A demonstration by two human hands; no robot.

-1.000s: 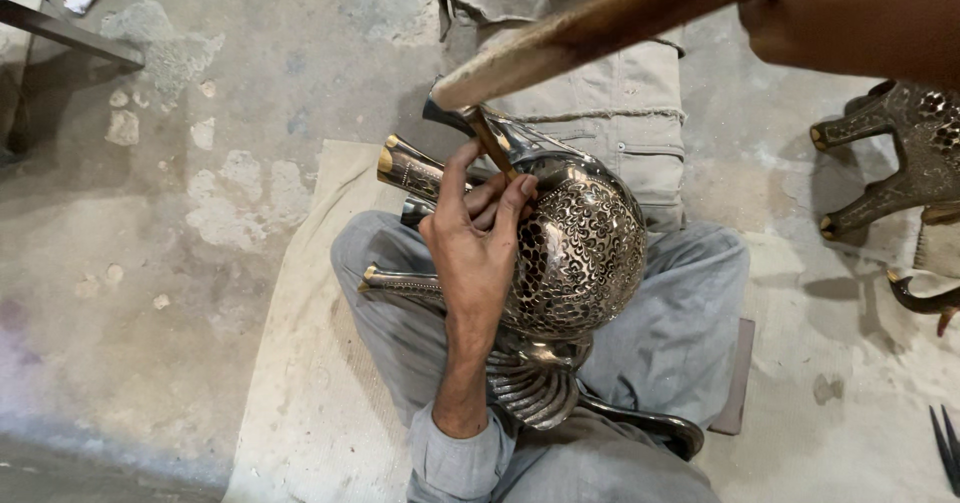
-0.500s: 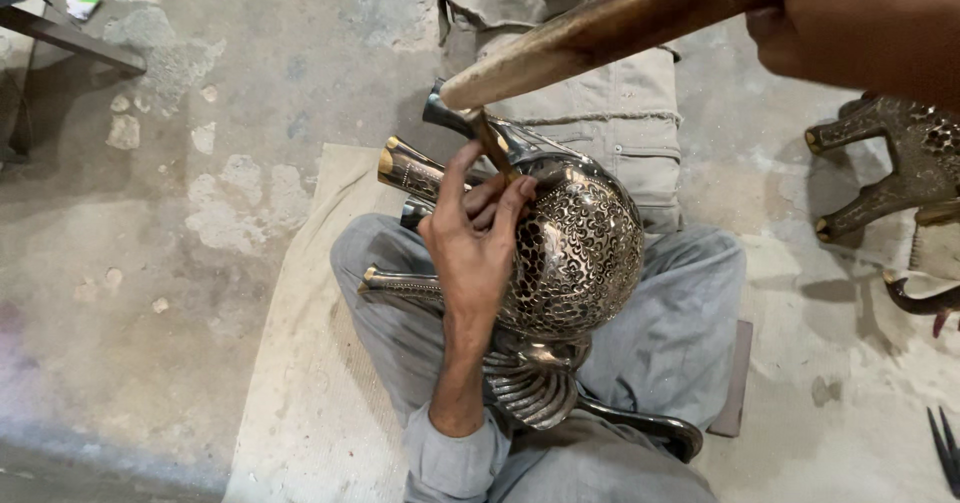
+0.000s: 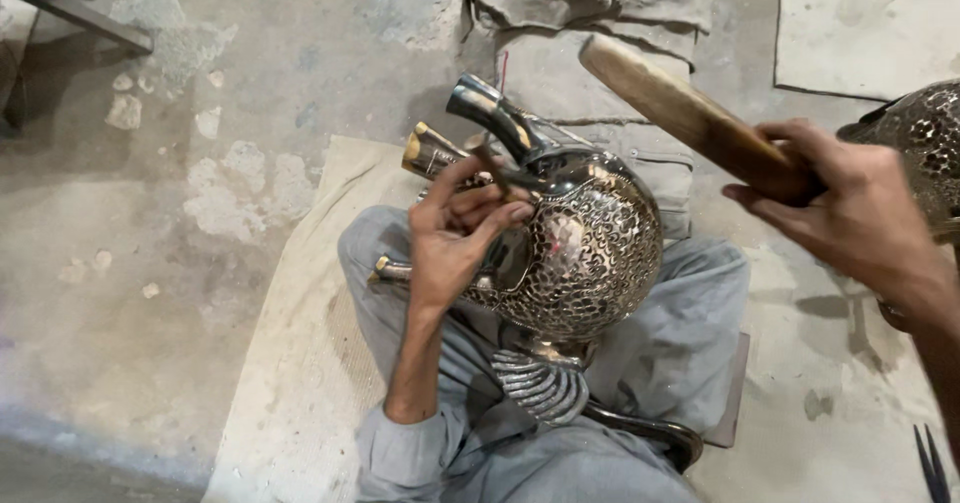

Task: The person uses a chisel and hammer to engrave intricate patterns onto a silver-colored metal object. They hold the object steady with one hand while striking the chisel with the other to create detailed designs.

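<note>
The right hand [image 3: 850,213] has swung out to the right and drawn the wooden mallet [image 3: 690,118] up and away from the metal vessel [image 3: 585,248], where half a second ago its head hung close over the spouts. Its fingers are wrapped tight round the handle, and the mallet's long axis runs from the fist up and to the left, the pale butt end pointing toward the folded cloth [image 3: 580,23] on the floor.

The vessel rests in the person's lap between the grey trousered legs [image 3: 680,333]. It is a round, pierced and patterned ball of dark silvery metal. Its ribbed neck [image 3: 545,383] points down toward the person's body, and its spouts [image 3: 485,113] point up and left, away from them, so the long axis lies roughly from the lap outward.

The left hand [image 3: 455,238] lies against the left side of the ball, fingers curled together and pinching a thin metal punch [image 3: 495,168] set against the surface just below the spouts. A pale mat [image 3: 290,363] lies under the legs on the concrete floor [image 3: 200,163].
</note>
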